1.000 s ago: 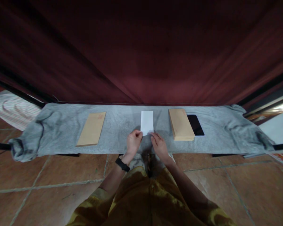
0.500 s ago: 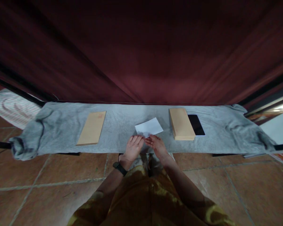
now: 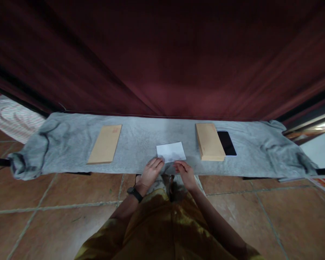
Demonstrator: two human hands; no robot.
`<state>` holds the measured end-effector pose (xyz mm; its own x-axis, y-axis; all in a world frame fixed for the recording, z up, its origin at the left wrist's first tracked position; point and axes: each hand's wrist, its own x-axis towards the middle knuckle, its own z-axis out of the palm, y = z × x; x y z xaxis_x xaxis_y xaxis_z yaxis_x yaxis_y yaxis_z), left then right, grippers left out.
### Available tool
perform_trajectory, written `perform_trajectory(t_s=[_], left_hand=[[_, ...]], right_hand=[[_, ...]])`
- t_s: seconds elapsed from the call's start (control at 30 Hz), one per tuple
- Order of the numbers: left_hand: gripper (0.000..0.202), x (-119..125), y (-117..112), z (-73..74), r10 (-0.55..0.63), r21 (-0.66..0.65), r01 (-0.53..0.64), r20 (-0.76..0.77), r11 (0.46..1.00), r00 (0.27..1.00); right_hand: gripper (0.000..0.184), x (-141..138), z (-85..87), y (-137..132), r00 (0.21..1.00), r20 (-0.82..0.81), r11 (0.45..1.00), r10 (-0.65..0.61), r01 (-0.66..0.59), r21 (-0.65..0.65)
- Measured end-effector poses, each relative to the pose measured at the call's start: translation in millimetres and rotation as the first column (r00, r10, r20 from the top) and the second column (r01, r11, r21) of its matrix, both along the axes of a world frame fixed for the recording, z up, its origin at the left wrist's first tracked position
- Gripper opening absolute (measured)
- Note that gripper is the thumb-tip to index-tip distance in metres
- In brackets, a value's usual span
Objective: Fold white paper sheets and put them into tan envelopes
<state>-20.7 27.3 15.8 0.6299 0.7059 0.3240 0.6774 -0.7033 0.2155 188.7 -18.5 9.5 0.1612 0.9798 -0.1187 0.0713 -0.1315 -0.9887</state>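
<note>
A small white sheet of paper (image 3: 171, 151) lies at the middle of the cloth, close to its front edge. My left hand (image 3: 152, 170) is at the sheet's lower left corner, fingers together and closed on it. At the near edge, towards the right, my right hand (image 3: 186, 174) has its fingers curled and pressed together against the paper. The fingertips partly hide that edge, so whether it is folded there I cannot tell.
Left of the sheet lies a brown envelope stack (image 3: 105, 144). A thicker stack of brown envelopes (image 3: 209, 141) is on the right, beside a dark-screened tablet (image 3: 226, 143). Grey cloth (image 3: 141, 137) covers the narrow table, and a dark red curtain (image 3: 165, 72) hangs behind it.
The sheet has turned to lie straighter and slid slightly nearer to me. My hands, close together before, have moved apart, the right one shifting to the right.
</note>
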Motion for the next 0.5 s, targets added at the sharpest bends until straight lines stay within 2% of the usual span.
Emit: perform_trajectory(t_s=[0.1, 0.2, 0.37, 0.5], left_hand=[[0.033, -6, 1, 1.2, 0.006, -0.008, -0.006, 0.03, 1.0, 1.0], [0.03, -10, 7, 9.9, -0.018, -0.003, 0.018, 0.049, 1.0, 0.999], [0.028, -4, 25, 34.0, -0.106, 0.033, 0.105, 0.06, 0.994, 0.993], [0.029, 6, 31, 42.3, -0.116, 0.037, 0.114, 0.069, 0.993, 0.991]], right_hand=[[0.032, 2, 5.6, 2, 0.935, 0.353, 0.972, 0.023, -0.103, 0.209], [0.04, 4, 11.1, 4, 0.837, 0.548, 0.93, -0.004, -0.198, 0.309], [0.053, 4, 11.6, 8, 0.701, 0.709, 0.898, -0.08, -0.258, 0.357], [0.063, 7, 8.4, 17, 0.563, 0.819, 0.908, -0.11, -0.278, 0.313]])
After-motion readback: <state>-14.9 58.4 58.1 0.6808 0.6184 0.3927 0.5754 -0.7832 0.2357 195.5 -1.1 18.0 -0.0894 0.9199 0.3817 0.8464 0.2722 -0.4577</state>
